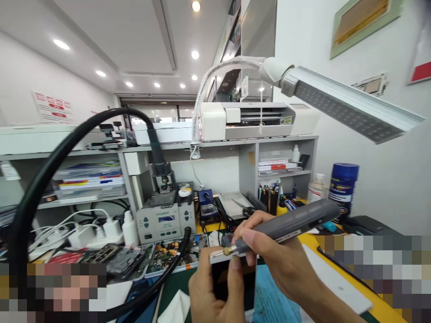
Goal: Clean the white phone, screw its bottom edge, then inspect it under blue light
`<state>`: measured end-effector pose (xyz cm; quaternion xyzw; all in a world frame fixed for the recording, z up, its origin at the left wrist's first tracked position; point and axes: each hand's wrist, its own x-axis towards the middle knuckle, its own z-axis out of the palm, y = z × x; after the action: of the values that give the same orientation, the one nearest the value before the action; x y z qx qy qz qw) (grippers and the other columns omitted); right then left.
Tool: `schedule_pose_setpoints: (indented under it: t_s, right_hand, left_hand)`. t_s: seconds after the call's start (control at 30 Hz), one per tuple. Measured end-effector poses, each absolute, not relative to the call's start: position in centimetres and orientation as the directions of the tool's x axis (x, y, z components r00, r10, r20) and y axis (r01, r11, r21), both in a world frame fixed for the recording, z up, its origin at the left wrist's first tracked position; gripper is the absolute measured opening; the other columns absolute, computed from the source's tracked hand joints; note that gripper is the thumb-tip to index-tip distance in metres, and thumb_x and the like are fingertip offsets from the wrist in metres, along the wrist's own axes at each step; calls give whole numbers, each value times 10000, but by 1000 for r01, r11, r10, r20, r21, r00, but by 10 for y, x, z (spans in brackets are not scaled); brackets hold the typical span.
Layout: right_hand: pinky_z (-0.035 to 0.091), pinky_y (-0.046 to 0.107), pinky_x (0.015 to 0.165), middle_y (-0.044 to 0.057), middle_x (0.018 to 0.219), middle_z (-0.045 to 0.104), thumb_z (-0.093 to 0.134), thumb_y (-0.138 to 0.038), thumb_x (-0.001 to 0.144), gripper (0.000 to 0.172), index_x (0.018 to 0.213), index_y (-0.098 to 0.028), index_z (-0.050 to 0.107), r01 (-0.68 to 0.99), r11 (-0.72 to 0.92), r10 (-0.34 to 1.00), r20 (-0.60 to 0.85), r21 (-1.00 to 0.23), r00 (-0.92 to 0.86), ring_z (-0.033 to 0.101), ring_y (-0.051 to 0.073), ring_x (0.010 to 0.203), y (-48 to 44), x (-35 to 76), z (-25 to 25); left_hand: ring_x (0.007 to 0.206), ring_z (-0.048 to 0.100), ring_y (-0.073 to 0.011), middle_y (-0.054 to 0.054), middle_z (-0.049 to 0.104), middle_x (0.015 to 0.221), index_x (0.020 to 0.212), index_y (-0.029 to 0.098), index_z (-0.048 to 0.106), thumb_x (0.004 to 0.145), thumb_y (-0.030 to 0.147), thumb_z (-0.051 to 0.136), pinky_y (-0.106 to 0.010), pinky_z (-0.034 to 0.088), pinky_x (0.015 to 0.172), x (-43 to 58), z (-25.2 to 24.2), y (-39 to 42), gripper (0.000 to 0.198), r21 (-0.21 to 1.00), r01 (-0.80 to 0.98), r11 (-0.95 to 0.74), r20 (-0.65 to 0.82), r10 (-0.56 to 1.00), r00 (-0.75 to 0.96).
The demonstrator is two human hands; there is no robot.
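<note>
My left hand (215, 282) grips a phone (220, 276) with a pale edge and a dark face, held tilted up above the bench. The thumb lies across the dark face, and the fingers wrap round the left side. In my right hand (269, 246) is a grey pen-shaped power tool (292, 220) with a brass-coloured collet. Its thin tip touches or nearly touches the phone's top edge; I cannot tell which. A blue cloth or sheet (274, 296) lies below the hands, and a white cloth (175, 307) is to their left.
A hot-air station (164, 224) stands behind, its black hose (124, 305) curving across the left front. Trays of small parts (171, 251) lie nearby. A lamp (350, 105) hangs overhead at right. A blue can (343, 188) and a clear bottle (316, 188) stand at right.
</note>
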<state>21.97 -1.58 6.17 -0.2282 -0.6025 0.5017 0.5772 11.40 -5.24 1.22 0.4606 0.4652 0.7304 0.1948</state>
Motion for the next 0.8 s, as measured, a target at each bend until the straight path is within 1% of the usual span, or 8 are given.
schedule_pose_setpoints:
  t_s: [0.03, 0.17, 0.27, 0.43, 0.63, 0.8]
  right_hand:
    - [457, 240, 611, -16, 777, 710, 756, -408, 837, 239, 757, -199, 671, -298, 395, 853, 467, -869, -231, 521, 79, 540, -15, 220, 61]
    - [456, 228, 622, -26, 762, 687, 758, -434, 842, 244, 768, -215, 678, -291, 372, 865, 443, -881, -236, 521, 88, 569, -13, 222, 58]
    - [449, 224, 601, -19, 827, 701, 753, -435, 846, 234, 778, -223, 681, -277, 379, 864, 444, -883, -236, 518, 87, 572, -12, 223, 56]
    - [440, 239, 576, 1, 809, 698, 740, -445, 848, 251, 757, -221, 674, -237, 396, 862, 448, -887, -238, 539, 109, 588, -11, 223, 56]
    - [439, 263, 559, 21, 804, 707, 749, -462, 827, 271, 749, -214, 672, -223, 405, 869, 449, -887, -209, 531, 123, 564, -13, 223, 58]
    - [424, 254, 585, 2, 808, 696, 748, -473, 825, 275, 750, -220, 672, -218, 376, 884, 419, -901, -206, 514, 111, 576, -17, 221, 62]
  left_hand:
    - [643, 641, -160, 1, 687, 691, 801, 225, 670, 851, 497, 644, -213, 487, 584, 114, 12, -52, 277, 862, 151, -484, 488, 714, -502]
    - [660, 637, -188, -28, 643, 693, 810, 215, 670, 858, 556, 592, -253, 484, 604, 115, 7, -48, 354, 875, 216, -433, 478, 707, -522]
    - [662, 633, -197, -37, 633, 706, 819, 213, 669, 853, 572, 573, -269, 472, 610, 115, 5, -47, 374, 879, 247, -407, 474, 699, -536]
    - [654, 619, -196, -38, 639, 682, 766, 224, 655, 861, 575, 553, -266, 453, 592, 116, 6, -48, 377, 893, 228, -387, 447, 721, -529]
    - [647, 620, -196, -40, 638, 695, 805, 219, 654, 857, 573, 560, -277, 461, 605, 117, 6, -47, 370, 884, 215, -415, 462, 708, -534]
    - [669, 621, -199, -37, 645, 697, 786, 226, 658, 856, 575, 561, -277, 459, 628, 117, 6, -48, 370, 894, 198, -402, 443, 723, -531]
